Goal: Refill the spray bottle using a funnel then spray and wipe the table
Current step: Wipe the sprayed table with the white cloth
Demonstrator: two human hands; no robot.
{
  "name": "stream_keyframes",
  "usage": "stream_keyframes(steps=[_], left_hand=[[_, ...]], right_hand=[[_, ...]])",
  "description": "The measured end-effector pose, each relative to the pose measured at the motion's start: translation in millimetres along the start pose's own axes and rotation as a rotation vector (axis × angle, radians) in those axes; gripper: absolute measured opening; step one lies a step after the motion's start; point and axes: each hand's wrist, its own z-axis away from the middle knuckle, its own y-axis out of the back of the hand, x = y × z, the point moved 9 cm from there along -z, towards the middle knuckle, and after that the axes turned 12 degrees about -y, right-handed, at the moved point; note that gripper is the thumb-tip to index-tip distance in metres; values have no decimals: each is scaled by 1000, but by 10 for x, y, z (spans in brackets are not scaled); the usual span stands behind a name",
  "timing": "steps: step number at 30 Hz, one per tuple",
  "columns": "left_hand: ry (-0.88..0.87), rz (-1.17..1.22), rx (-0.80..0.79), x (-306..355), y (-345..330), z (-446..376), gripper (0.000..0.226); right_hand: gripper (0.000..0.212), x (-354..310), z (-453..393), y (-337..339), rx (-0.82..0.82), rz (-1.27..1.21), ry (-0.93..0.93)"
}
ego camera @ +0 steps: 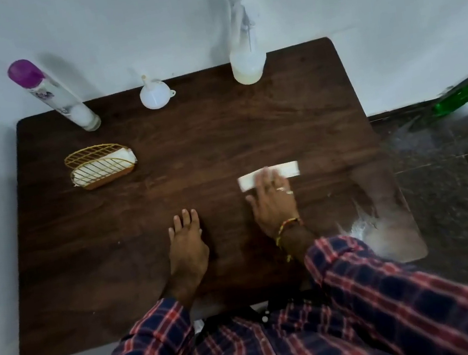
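Observation:
A folded white tissue (288, 169) lies flat on the dark wooden table (146, 252), right of centre. My right hand (273, 198) presses down on it with flat fingers, covering its middle. My left hand (186, 240) rests palm-down on the bare wood to the left, fingers apart, holding nothing. The clear spray bottle (246, 52) stands upright at the back edge, right of centre, with pale liquid in its lower part. A white funnel (153, 95) sits mouth-down at the back centre. A wet sheen (388, 232) shows on the table's near right corner.
A tall white aerosol can with a purple cap (54, 95) stands at the back left. A yellow wire holder with napkins (100, 166) sits on the left side. A green bottle (459, 97) lies on the dark floor to the right. Pale walls close the back and left.

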Motion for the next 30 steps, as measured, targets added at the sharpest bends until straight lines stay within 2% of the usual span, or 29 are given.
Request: stream_keyframes(steps=[2, 4, 6, 10, 11, 13, 17, 19, 22, 23, 25, 30], left_hand=[[14, 25, 42, 71, -74, 118, 53], [33, 42, 61, 84, -124, 246, 52], [42, 31, 74, 45, -183, 387, 52], [52, 3, 53, -29, -328, 639, 53], [48, -3, 55, -26, -354, 687, 53], [29, -12, 47, -5, -379, 761, 54], [-19, -34, 17, -69, -372, 912, 64], [-1, -21, 57, -218, -287, 1020, 61], [68, 24, 115, -544, -209, 1230, 58], [87, 35, 126, -642, -206, 1303, 58], [120, 55, 131, -807, -211, 1410, 57], [189, 105, 140, -1153, -138, 1507, 64]], right_hand=[[69, -341, 451, -179, -16, 33, 217], [68, -355, 955, -282, -74, 85, 337], [65, -37, 1103, -275, -118, 83, 276], [69, 578, 546, -96, -48, 31, -127], [69, 533, 465, -82, -44, 20, -135], [68, 189, 530, -137, -43, 15, -23], [64, -350, 1285, -477, -129, 36, 240], [63, -231, 1401, -520, -126, 7, 178], [66, -92, 1226, -501, -75, -53, -87], [68, -167, 1160, -502, -90, -80, -156], [69, -551, 1049, -457, -93, -137, -177], [62, -2110, 818, -445, -168, -82, 111]])
